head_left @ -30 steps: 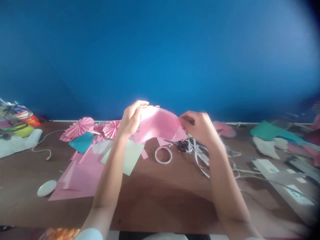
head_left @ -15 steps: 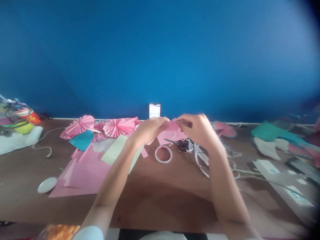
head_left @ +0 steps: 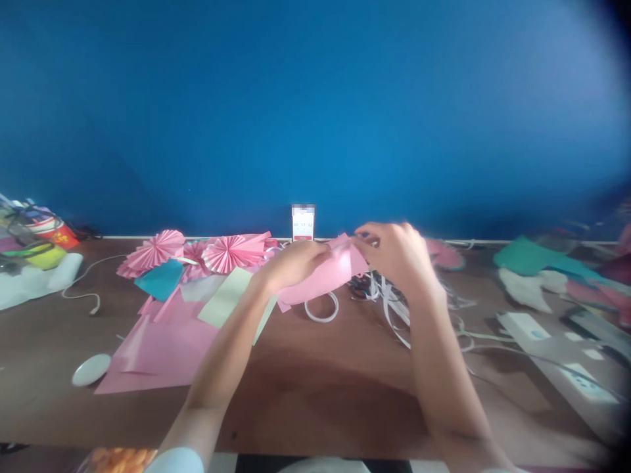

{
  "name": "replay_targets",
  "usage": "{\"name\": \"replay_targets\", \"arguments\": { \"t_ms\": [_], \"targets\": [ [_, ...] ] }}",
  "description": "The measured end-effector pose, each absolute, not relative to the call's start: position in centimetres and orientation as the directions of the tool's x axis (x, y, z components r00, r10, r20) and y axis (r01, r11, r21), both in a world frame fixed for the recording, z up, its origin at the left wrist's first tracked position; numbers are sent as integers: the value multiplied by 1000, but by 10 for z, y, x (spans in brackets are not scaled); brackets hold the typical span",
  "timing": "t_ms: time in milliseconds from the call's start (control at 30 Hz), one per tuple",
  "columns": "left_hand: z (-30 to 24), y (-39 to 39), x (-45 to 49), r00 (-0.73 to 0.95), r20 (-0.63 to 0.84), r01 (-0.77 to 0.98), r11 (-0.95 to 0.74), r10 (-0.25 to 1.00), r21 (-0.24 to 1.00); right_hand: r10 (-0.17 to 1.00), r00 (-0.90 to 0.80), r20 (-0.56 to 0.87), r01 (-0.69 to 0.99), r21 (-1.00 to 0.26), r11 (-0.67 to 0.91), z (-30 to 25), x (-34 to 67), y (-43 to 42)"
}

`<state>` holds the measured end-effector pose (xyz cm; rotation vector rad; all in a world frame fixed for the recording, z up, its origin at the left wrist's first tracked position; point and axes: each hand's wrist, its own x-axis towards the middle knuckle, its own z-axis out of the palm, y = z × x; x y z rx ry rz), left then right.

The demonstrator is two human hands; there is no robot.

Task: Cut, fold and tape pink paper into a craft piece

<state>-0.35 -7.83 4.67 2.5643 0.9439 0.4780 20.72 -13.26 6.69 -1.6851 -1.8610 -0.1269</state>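
Observation:
A sheet of pink paper [head_left: 323, 279] is held up between my hands over the back of the table, its lower edge tilted. My left hand [head_left: 294, 266] is closed on the sheet's left part, its fingertips partly hidden. At the upper right corner, my right hand [head_left: 392, 249] pinches the paper between thumb and fingers. Below the sheet lies a white tape roll [head_left: 329, 315], partly covered by it. Beneath my right hand are white strips [head_left: 392, 309] and dark-handled scissors that are mostly hidden.
Pink folded paper fans [head_left: 229, 253], a teal piece [head_left: 160, 279], a pale green sheet [head_left: 224, 299] and pink paper [head_left: 165, 348] lie left. A phone [head_left: 303, 223] stands against the blue wall. Power strips [head_left: 586, 381] and cables are at right; a white oval object [head_left: 91, 370] sits at left.
The pink sheet has swung up and toward me, now showing more of its surface and covering part of the tape roll. Both hands stay close to where they were.

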Motion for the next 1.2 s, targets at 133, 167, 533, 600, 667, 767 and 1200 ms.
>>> {"name": "replay_targets", "arguments": {
  "t_ms": [133,167,533,600,667,767,1200],
  "targets": [
    [48,-75,-9,679,199,542,-665,707,514,846,4,533,828,-476,296,68,215,-128],
    [49,-75,-10,669,211,532,-658,712,534,851,-33,524,763,-537,361,67,216,-126],
    [48,-74,-6,700,199,476,-656,685,586,881,-144,451,565,-693,448,61,198,-120],
    [50,-73,-9,701,184,480,-647,689,592,882,-126,455,578,-688,438,62,202,-120],
    [52,-70,-12,706,175,482,-646,686,591,884,-115,453,590,-685,427,62,207,-120],
    [54,-67,-18,711,155,499,-648,686,575,881,-91,464,604,-678,419,61,213,-118],
    [61,-63,-34,662,98,578,-590,743,564,847,-9,532,573,-692,440,58,221,-110]
  ]
}}
